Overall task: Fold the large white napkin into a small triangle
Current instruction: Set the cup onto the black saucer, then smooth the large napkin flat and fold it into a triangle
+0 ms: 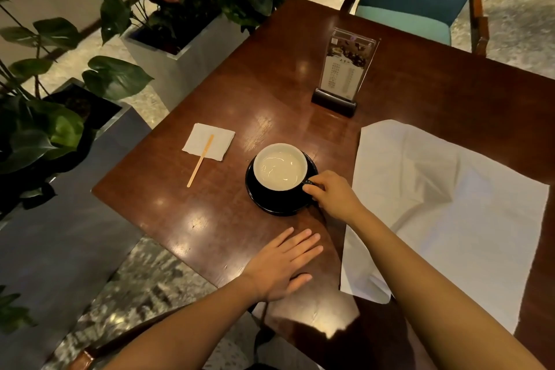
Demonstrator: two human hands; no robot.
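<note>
While the left hand lies flat on the worktop, palm down with fingers spread and its grip holding nothing, the right hand reaches to the cup. The right grip is pinched closed at the cup's near right side, where the handle appears to sit; the handle itself is mostly hidden by the fingers. The cup, white inside and filled with a pale liquid, stands on a dark saucer.

The large white napkin lies to the right of the cup, spread open and creased, unfolded, with its near edge hanging over the worktop's edge. The right forearm crosses above its left portion. Neither hand touches it.

Left of the cup, well apart, a small folded paper napkin lies flat with a wooden stirrer resting across it. Beyond the cup stands an upright menu holder on a dark base. Potted plants stand on the floor further left of the cup.
</note>
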